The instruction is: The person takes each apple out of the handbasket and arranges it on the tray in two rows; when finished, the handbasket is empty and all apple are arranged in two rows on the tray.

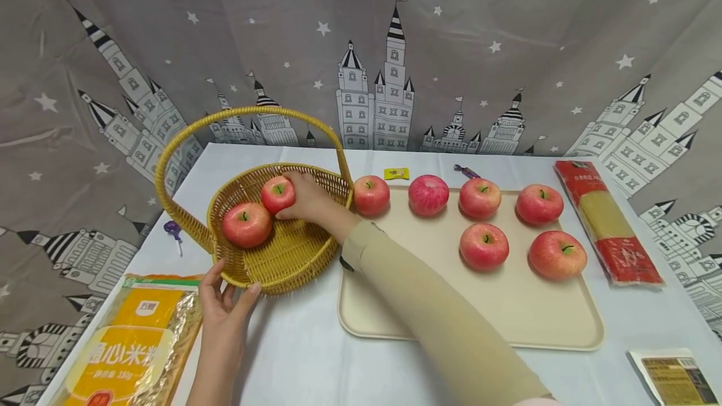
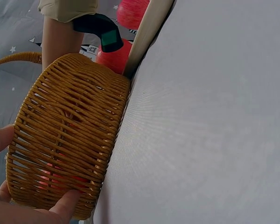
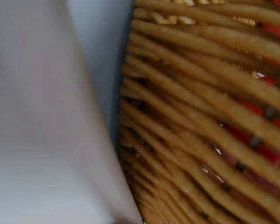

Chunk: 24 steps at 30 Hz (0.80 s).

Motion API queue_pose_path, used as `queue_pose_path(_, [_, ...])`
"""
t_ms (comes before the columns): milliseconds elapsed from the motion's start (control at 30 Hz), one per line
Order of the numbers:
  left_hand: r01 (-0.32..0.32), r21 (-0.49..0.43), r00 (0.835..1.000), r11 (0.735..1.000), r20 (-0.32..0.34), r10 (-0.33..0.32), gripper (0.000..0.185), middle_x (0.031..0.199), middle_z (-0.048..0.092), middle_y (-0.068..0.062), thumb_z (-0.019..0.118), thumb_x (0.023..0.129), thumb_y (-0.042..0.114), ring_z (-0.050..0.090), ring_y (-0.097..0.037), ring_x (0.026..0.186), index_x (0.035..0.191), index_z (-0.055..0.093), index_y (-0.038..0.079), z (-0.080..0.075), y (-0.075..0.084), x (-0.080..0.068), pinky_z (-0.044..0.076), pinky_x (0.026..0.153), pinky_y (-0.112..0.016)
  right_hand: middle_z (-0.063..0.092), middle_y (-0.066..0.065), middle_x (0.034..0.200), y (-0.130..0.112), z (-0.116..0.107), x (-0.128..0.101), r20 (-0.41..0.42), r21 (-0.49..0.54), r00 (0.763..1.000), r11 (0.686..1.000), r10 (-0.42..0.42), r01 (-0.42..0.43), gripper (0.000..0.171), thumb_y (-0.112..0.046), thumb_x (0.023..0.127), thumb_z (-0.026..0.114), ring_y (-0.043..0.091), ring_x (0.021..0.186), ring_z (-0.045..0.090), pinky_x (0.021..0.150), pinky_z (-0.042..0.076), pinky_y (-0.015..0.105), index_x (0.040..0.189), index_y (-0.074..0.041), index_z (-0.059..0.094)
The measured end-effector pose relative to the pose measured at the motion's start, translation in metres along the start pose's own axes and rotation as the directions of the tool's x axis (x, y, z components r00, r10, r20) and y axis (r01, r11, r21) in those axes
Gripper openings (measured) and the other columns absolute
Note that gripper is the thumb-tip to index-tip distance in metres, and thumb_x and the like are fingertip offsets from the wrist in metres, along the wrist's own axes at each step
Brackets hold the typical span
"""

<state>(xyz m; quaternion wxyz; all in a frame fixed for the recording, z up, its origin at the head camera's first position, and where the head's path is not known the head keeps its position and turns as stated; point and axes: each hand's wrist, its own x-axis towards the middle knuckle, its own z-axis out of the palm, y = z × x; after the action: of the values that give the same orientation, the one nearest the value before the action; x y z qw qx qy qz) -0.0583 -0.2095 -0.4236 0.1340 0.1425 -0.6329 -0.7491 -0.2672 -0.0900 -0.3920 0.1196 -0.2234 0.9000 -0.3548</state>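
Observation:
A yellow-brown wicker basket with a tall arched handle stands at the left of the white table. My right hand reaches inside it and grips a red apple. A second, larger apple lies in the basket, close against the first. At the near left side of the basket, my left hand holds the wall, its fingertips on the rim and the weave. The left wrist view shows the fingers of that hand on the woven side. In the right wrist view the weave fills much of the frame and hides the hand.
Right of the basket lies a cream tray bearing several apples. Wrapped candies sit behind it. A red noodle pack is at right, a small packet nearer. At left are a lollipop and a yellow food bag.

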Motion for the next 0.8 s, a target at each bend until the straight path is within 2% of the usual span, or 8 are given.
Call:
queue_pose_path(167, [0.002,0.008,1.0,1.0,-0.006,-0.001,0.072,0.154,0.008,-0.008,0.059,0.09,-0.009,0.014,-0.029,0.143,0.146,0.021,0.016,-0.001,-0.001,0.001,0.042,0.091,-0.008,0.048,0.008,0.13,0.001,0.002,0.002,-0.032,-0.01,0.999,1.0,-0.001,0.001,0.081,-0.027,0.075,0.084,0.019,0.117,0.051,0.098,0.044,0.028,0.14,-0.011,0.04])
queue_pose_path(267, [0.001,0.014,1.0,1.0,-0.004,-0.001,0.072,0.154,0.008,-0.008,0.059,0.09,-0.008,0.014,-0.029,0.143,0.146,0.021,0.016,0.0,-0.002,0.001,0.042,0.091,-0.008,0.05,0.006,0.13,0.001,0.002,0.002,-0.053,-0.055,0.999,0.998,-0.008,0.005,0.08,-0.029,0.075,0.084,0.018,0.116,0.052,0.098,0.044,0.027,0.139,-0.011,0.041])
queue_pose_path(367, [-0.005,0.006,1.0,1.0,-0.001,0.005,0.072,0.153,0.009,-0.009,0.059,0.09,-0.008,0.015,-0.03,0.142,0.146,0.021,0.016,0.001,-0.002,0.002,0.043,0.091,-0.009,0.049,0.005,0.133,0.0,0.0,0.0,-0.075,-0.109,0.997,0.994,-0.03,0.022,0.082,-0.033,0.075,0.083,0.018,0.119,0.05,0.1,0.042,0.027,0.142,-0.012,0.04])
queue_pose_path(467, [-0.004,0.003,1.0,1.0,0.002,0.004,0.071,0.153,0.01,-0.009,0.059,0.091,-0.008,0.016,-0.03,0.142,0.146,0.021,0.016,0.002,-0.002,0.001,0.043,0.091,-0.009,0.048,0.005,0.134,-0.002,-0.006,-0.006,-0.106,-0.118,0.991,0.99,-0.083,0.07,0.086,-0.036,0.076,0.081,0.018,0.119,0.05,0.1,0.043,0.027,0.146,-0.013,0.037])
queue_pose_path(667, [0.0,0.01,1.0,1.0,0.005,0.0,0.072,0.153,0.009,-0.008,0.058,0.091,-0.008,0.015,-0.029,0.142,0.146,0.019,0.015,0.001,-0.002,0.0,0.043,0.091,-0.009,0.049,0.004,0.124,-0.006,-0.034,-0.034,-0.17,-0.033,0.967,0.981,-0.192,0.19,0.084,-0.04,0.075,0.079,0.012,0.103,0.054,0.088,0.048,0.023,0.145,-0.015,0.04])
queue_pose_path(800, [-0.001,0.017,1.0,1.0,0.003,0.001,0.072,0.153,0.009,-0.008,0.059,0.091,-0.007,0.015,-0.029,0.142,0.146,0.019,0.015,0.0,-0.002,0.001,0.042,0.091,-0.009,0.049,0.003,0.126,-0.002,-0.058,-0.059,-0.188,0.062,0.951,0.964,-0.245,0.26,0.078,-0.037,0.074,0.08,0.011,0.106,0.05,0.088,0.048,0.021,0.139,-0.011,0.043])
